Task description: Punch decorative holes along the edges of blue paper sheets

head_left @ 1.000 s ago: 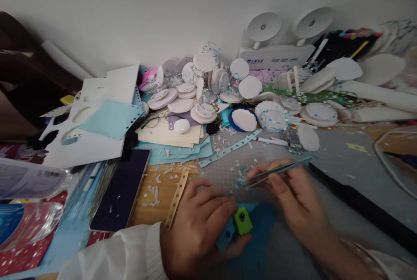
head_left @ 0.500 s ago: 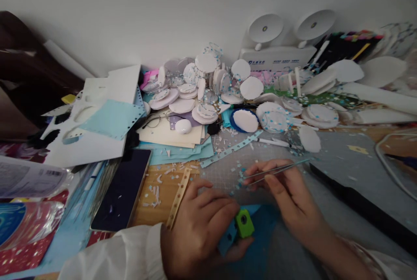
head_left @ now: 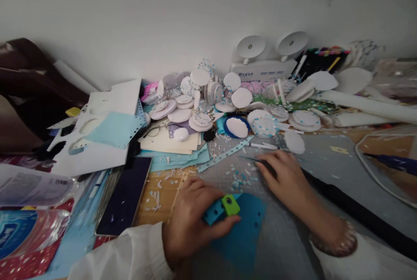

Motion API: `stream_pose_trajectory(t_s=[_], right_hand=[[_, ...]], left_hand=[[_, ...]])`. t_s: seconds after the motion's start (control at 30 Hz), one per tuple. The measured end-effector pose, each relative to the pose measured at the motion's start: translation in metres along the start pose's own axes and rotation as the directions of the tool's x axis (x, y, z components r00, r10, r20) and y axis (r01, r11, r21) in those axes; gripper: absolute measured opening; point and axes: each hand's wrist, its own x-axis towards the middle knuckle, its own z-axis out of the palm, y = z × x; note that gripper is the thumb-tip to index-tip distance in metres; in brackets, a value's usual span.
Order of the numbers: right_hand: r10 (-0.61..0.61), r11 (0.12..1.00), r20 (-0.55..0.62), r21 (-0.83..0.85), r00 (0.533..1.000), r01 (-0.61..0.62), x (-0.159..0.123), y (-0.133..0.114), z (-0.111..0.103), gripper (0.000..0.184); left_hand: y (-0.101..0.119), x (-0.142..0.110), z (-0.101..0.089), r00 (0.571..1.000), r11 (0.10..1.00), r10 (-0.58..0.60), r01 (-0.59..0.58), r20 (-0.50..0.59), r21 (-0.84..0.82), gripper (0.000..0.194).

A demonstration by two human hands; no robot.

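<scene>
My left hand (head_left: 192, 219) grips a small green paper punch (head_left: 230, 205) between thumb and fingers. A blue sheet of paper (head_left: 243, 236) with a few punched holes runs through and below the punch, over the grey mat (head_left: 280, 236). My right hand (head_left: 283, 180) lies low over the mat, with tweezers (head_left: 250, 158) between thumb and fingers. Their thin end points left; the rest is partly hidden by the hand. Tiny blue and white paper bits (head_left: 239, 180) lie scattered between my two hands.
Decorated white discs (head_left: 241, 97) crowd the back, below a white twin-lamp unit (head_left: 263, 71). A phone (head_left: 125, 197), paper sheets (head_left: 114, 130) and packets (head_left: 32, 232) fill the left. A long black tool (head_left: 352, 204) and a white cable (head_left: 374, 180) lie right.
My right hand has turned palm down and lowered to the mat; the tweezers' visible end now points left instead of right. My left hand has rotated the punch slightly, and the camera view has tilted up.
</scene>
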Motion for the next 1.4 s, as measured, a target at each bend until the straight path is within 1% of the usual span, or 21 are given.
stream_pose_trajectory(t_s=[0.03,0.1,0.17,0.2,0.27,0.3,0.33,0.37,0.4,0.5,0.57,0.6,0.67,0.73,0.83,0.93,1.0,1.07,1.2,1.3,1.4], right_hand=[[0.0,1.0,-0.019,0.002,1.0,0.0,0.001,0.0,-0.001,0.02],[-0.02,0.999,-0.066,0.027,0.998,0.022,0.002,-0.009,-0.008,0.02],[-0.085,0.991,-0.084,0.092,0.993,0.093,0.001,-0.028,-0.02,0.022],[-0.138,0.977,-0.078,0.153,0.987,0.148,0.0,-0.039,-0.026,0.024],[-0.267,0.934,-0.025,0.241,0.963,0.265,-0.003,-0.061,-0.035,0.039],[-0.317,0.915,0.009,0.264,0.948,0.304,-0.005,-0.07,-0.037,0.048],[-0.35,0.903,0.035,0.278,0.936,0.327,-0.007,-0.077,-0.038,0.052],[-0.363,0.896,0.042,0.291,0.931,0.336,-0.009,-0.082,-0.037,0.051],[-0.353,0.894,0.036,0.307,0.935,0.325,-0.011,-0.085,-0.036,0.045],[-0.233,0.895,0.031,0.397,0.972,0.202,-0.015,-0.084,-0.035,0.029],[-0.135,0.886,0.104,0.457,0.985,0.073,-0.018,-0.08,-0.039,0.03],[-0.093,0.878,0.158,0.479,0.983,0.006,-0.02,-0.078,-0.042,0.032],[-0.013,0.856,0.273,0.5,0.962,-0.13,-0.023,-0.074,-0.048,0.037],[0.054,0.827,0.377,0.503,0.925,-0.253,-0.027,-0.071,-0.052,0.042],[0.102,0.776,0.481,0.509,0.871,-0.372,-0.029,-0.07,-0.052,0.047],[0.105,0.756,0.516,0.514,0.85,-0.405,-0.028,-0.072,-0.05,0.047],[0.098,0.758,0.525,0.511,0.846,-0.405,-0.027,-0.074,-0.049,0.047],[0.091,0.754,0.542,0.51,0.835,-0.414,-0.025,-0.075,-0.048,0.048],[0.137,0.712,0.602,0.493,0.787,-0.5,-0.022,-0.075,-0.049,0.056],[0.077,0.676,0.664,0.514,0.743,-0.529,-0.017,-0.075,-0.052,0.047],[0.011,0.66,0.698,0.532,0.716,-0.53,-0.011,-0.076,-0.053,0.038]], left_hand=[[-0.002,0.001,0.001,0.998,0.999,-0.045,0.044,-0.039,-0.017,0.023],[-0.005,0.003,0.002,0.984,0.99,-0.138,0.132,-0.113,-0.054,0.024],[-0.005,0.006,0.002,0.965,0.974,-0.215,0.201,-0.149,-0.104,0.025],[-0.004,0.008,0.001,0.959,0.965,-0.245,0.227,-0.141,-0.134,0.024],[0.003,0.013,-0.002,0.943,0.931,-0.326,0.307,-0.068,-0.197,0.024],[0.008,0.015,-0.004,0.928,0.906,-0.372,0.36,-0.011,-0.222,0.025],[0.014,0.018,-0.006,0.907,0.878,-0.418,0.416,0.046,-0.237,0.027],[0.019,0.021,-0.009,0.884,0.85,-0.458,0.466,0.093,-0.248,0.031],[0.024,0.023,-0.012,0.865,0.825,-0.484,0.501,0.129,-0.26,0.035],[0.036,0.024,-0.019,0.843,0.786,-0.5,0.537,0.196,-0.307,0.044],[0.039,0.02,-0.021,0.835,0.781,-0.498,0.55,0.236,-0.298,0.044],[0.039,0.017,-0.021,0.834,0.787,-0.501,0.551,0.231,-0.279,0.044],[0.038,0.01,-0.021,0.84,0.805,-0.512,0.543,0.18,-0.24,0.042],[0.038,0.003,-0.02,0.84,0.811,-0.528,0.543,0.128,-0.218,0.042],[0.039,-0.005,-0.017,0.817,0.791,-0.565,0.575,0.111,-0.209,0.041],[0.042,-0.01,-0.013,0.795,0.765,-0.592,0.606,0.133,-0.217,0.042],[0.043,-0.011,-0.011,0.791,0.753,-0.592,0.611,0.155,-0.242,0.044],[0.044,-0.012,-0.009,0.784,0.74,-0.602,0.619,0.151,-0.264,0.043],[0.043,-0.015,-0.006,0.758,0.71,-0.637,0.648,0.142,-0.277,0.042],[0.041,-0.017,-0.005,0.744,0.687,-0.646,0.664,0.17,-0.294,0.043],[0.039,-0.018,-0.003,0.735,0.666,-0.648,0.674,0.198,-0.32,0.043]])
